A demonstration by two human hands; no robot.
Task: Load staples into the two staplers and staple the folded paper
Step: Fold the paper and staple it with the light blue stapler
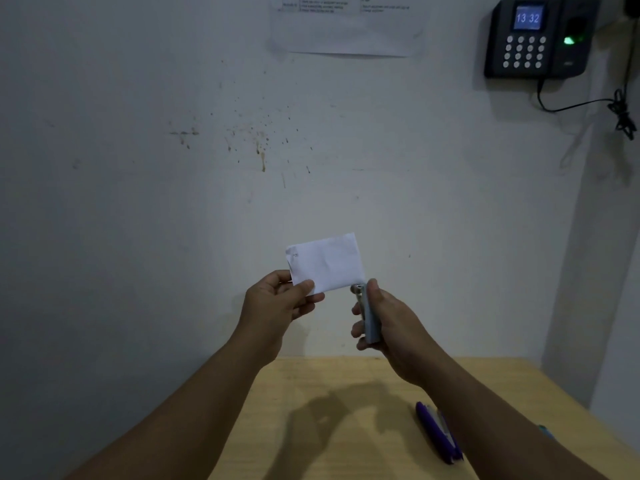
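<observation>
Two hands are raised above the wooden desk (311, 393): the left hand (277, 299) pinches the folded paper (325, 263) by its lower left corner, the right hand (388, 320) grips a grey stapler (370, 320), nose at the paper's lower right corner. A purple stapler (438, 433) lies near the desk's right edge.

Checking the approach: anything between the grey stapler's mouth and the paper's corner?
Nothing visible. The right hand holds the grey stapler with its mouth right at the lower right corner of the paper, which the left hand pinches at the lower left.
</observation>
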